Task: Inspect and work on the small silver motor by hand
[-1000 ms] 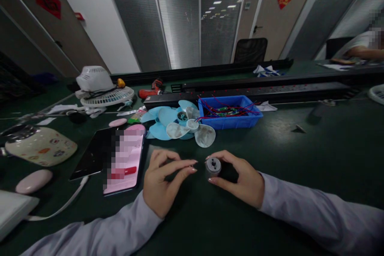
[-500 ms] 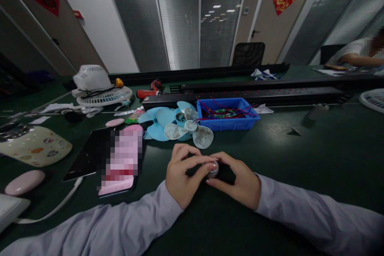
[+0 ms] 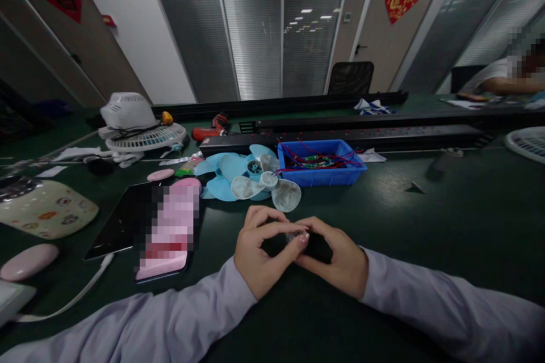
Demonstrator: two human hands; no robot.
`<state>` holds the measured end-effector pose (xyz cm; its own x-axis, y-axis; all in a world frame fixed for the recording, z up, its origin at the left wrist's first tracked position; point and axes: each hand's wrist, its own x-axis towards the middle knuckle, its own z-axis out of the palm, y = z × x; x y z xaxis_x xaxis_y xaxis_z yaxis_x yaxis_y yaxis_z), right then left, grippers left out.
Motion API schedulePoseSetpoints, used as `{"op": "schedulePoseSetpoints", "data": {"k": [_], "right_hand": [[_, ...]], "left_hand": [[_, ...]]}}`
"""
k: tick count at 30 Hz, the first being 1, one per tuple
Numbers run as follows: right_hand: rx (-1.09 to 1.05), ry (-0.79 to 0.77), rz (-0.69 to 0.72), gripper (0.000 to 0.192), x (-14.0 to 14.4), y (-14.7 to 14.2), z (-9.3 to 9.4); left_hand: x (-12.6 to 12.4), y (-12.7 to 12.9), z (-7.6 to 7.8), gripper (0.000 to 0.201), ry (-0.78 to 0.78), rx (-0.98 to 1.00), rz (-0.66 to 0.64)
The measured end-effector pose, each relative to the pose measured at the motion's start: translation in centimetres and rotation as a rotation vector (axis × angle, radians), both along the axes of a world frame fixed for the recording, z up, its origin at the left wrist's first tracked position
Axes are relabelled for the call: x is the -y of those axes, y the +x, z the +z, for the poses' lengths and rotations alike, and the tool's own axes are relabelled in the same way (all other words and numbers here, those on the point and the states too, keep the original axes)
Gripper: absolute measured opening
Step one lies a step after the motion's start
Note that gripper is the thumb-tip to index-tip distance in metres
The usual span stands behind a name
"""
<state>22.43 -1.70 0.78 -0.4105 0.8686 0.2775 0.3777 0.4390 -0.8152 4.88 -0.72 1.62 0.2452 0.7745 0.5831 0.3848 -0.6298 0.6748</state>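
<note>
My right hand (image 3: 336, 255) holds a small grey cylindrical motor (image 3: 295, 236) just above the dark green table (image 3: 447, 221). The motor is almost fully covered by fingers. My left hand (image 3: 261, 249) meets it from the left, with thumb and fingertips pinched on the motor's front end. Both hands sit close to me at the table's middle. Just beyond them lie fan blades, a blue one (image 3: 225, 173) and a clear one (image 3: 272, 187).
A blue bin (image 3: 317, 173) of red-wired parts stands behind the blades. Two phones (image 3: 164, 227) lie to the left, by a patterned fan cover (image 3: 42, 215) and pink caps (image 3: 28, 261). A white fan housing (image 3: 136, 125) and red screwdriver (image 3: 208, 127) sit further back. Another person sits at far right (image 3: 506, 76).
My left hand moved right from the table beside the phone to the motor and closed its fingers on the motor's face. The view shifted slightly right.
</note>
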Motion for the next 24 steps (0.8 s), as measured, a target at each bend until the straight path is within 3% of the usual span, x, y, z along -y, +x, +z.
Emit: {"op": "schedulePoseSetpoints", "data": {"k": [7,10,13,16,19,24], "right_hand": [[0.015,0.007,0.011,0.036,-0.1,0.1,-0.3],[0.018,0.007,0.004,0.038,0.0,0.1,-0.2],[0.021,0.011,-0.001,0.038,0.0,0.1,-0.2],[0.014,0.02,-0.002,0.038,0.1,0.1,-0.1],[0.008,0.024,-0.01,0.038,0.1,0.0,0.0],[0.03,0.021,-0.01,0.036,0.0,0.0,0.0]], "left_hand": [[0.1,-1.6,-0.1,0.01,0.16,0.014,0.095],[-0.1,-3.9,-1.0,0.013,0.116,-0.155,0.138],[-0.3,-6.0,-2.1,0.016,0.039,-0.392,0.059],[-0.3,-6.9,-2.5,0.018,0.039,-0.492,0.021],[-0.1,-6.3,-1.9,0.019,0.061,-0.404,0.057],[0.1,-3.2,-0.5,0.019,0.176,-0.111,0.171]]}}
